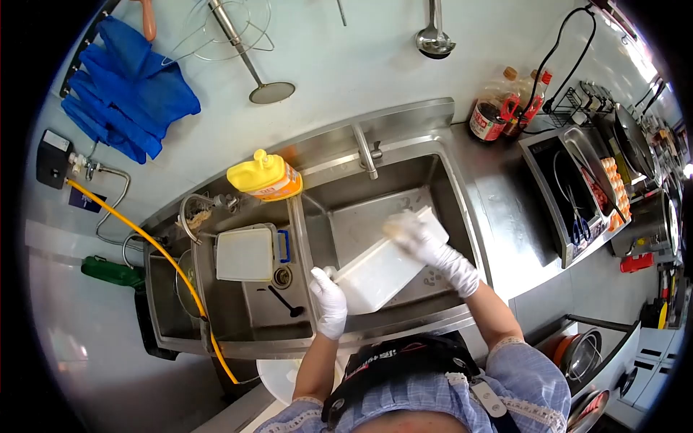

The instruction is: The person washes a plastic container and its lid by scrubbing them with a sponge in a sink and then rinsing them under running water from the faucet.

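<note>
My left hand [330,307], in a white glove, grips the near left end of a white plastic container [379,273]. The container is held tilted over the right sink basin [361,216]. My right hand [424,242], also in a white glove, is at the container's far rim. Its fingers are smeared by motion, and a pale yellowish thing shows at the fingertips, too blurred to name. A metal faucet [366,155] stands behind this basin.
A white lidded box [245,254] and a black ladle [286,302] lie in the middle basin. A yellow jug [265,176] stands on the sink's back ledge. The yellow hose [167,251] crosses the left basin. Sauce bottles [493,115] and scissors [577,220] are on the right.
</note>
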`<control>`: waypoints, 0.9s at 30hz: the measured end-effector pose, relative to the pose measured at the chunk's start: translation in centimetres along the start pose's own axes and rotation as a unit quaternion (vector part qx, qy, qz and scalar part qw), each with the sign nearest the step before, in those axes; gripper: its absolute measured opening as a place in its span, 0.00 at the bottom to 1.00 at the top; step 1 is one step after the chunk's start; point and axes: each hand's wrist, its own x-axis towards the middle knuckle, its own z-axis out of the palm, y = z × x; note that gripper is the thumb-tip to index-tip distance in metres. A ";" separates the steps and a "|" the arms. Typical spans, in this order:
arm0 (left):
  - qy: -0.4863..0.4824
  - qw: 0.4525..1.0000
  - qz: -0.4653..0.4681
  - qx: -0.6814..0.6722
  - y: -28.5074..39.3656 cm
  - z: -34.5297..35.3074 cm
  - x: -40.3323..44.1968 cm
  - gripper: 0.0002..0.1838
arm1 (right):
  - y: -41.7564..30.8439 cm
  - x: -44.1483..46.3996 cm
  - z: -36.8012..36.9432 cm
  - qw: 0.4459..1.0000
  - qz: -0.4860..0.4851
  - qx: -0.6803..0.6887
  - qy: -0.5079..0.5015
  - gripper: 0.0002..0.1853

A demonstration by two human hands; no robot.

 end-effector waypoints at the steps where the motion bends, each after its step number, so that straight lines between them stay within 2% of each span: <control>1: -0.014 0.999 0.034 0.025 0.4 -0.1 -0.1 0.28 | 2.1 -1.0 0.1 0.994 0.093 0.043 -0.041 0.16; 3: -0.020 0.999 0.035 0.028 -0.9 0.1 0.4 0.29 | 1.4 -1.8 1.4 0.989 0.103 0.093 -0.043 0.18; 5: -0.069 0.983 0.048 0.163 -3.0 0.5 0.5 0.30 | -4.9 0.3 1.0 0.998 -0.048 0.031 -0.030 0.20; 7: -0.064 0.978 0.064 0.186 -4.2 0.7 0.8 0.30 | -8.8 2.3 0.2 0.987 -0.052 0.146 -0.046 0.22; 9: -0.014 0.998 0.016 0.067 -1.1 1.3 -0.1 0.30 | -5.7 0.9 -0.3 0.994 -0.059 0.091 -0.019 0.22; 10: 0.018 0.999 0.013 0.027 0.2 0.8 -0.1 0.30 | -2.6 -0.1 -0.5 0.998 -0.058 0.002 0.006 0.21; 11: -0.008 0.999 -0.002 -0.037 -0.6 -0.8 0.7 0.29 | -0.7 -0.9 0.1 0.994 -0.055 -0.084 0.030 0.21; 12: -0.006 0.999 0.035 0.007 -0.5 -0.8 0.6 0.29 | 0.4 -1.5 1.4 0.995 -0.059 -0.081 0.026 0.21; 14: -0.009 0.996 0.074 0.049 -0.3 -0.2 0.8 0.29 | 0.1 -1.1 1.7 1.000 0.019 -0.012 -0.016 0.22; 15: -0.020 0.995 0.056 0.079 -0.7 0.3 0.9 0.29 | -2.2 -0.9 1.4 0.999 -0.045 -0.021 0.006 0.22; 16: -0.032 0.992 0.036 0.113 -1.2 0.5 0.7 0.29 | -6.0 0.7 0.9 0.999 -0.046 0.021 -0.018 0.22; 17: -0.031 0.989 0.057 0.133 -3.8 0.0 1.3 0.30 | -8.1 1.7 0.7 0.996 -0.047 0.061 -0.039 0.22; 19: 0.028 0.999 0.001 0.030 -0.5 1.4 0.3 0.31 | -7.3 1.6 -0.3 0.998 -0.050 0.008 -0.041 0.23; 20: 0.016 0.999 -0.016 0.028 0.6 0.5 0.2 0.31 | -6.5 1.6 -1.1 0.996 -0.060 -0.041 -0.049 0.24; 21: 0.011 1.000 0.015 -0.018 0.6 -0.6 0.7 0.30 | -4.5 1.0 -1.8 0.993 -0.047 -0.099 -0.045 0.22; 22: 0.023 0.998 0.013 -0.052 0.9 -1.3 1.2 0.30 | 0.1 -0.6 -0.5 0.989 0.059 -0.111 -0.075 0.19; 23: 0.037 0.995 0.010 -0.087 1.2 -1.8 1.4 0.31 | 1.8 -1.7 -1.1 0.991 0.058 -0.117 -0.019 0.17; 24: 0.036 0.997 0.022 -0.064 1.4 -2.1 1.3 0.31 | 3.0 -2.2 -1.4 0.993 0.113 0.015 -0.004 0.16; 25: 0.036 0.997 0.024 -0.065 1.3 -2.2 1.4 0.31 | 3.2 -2.2 -2.0 0.984 0.117 0.135 0.009 0.15; 27: 0.014 0.997 -0.030 -0.075 0.5 -2.7 1.7 0.30 | 3.7 -1.9 -2.5 0.983 0.131 0.127 -0.029 0.15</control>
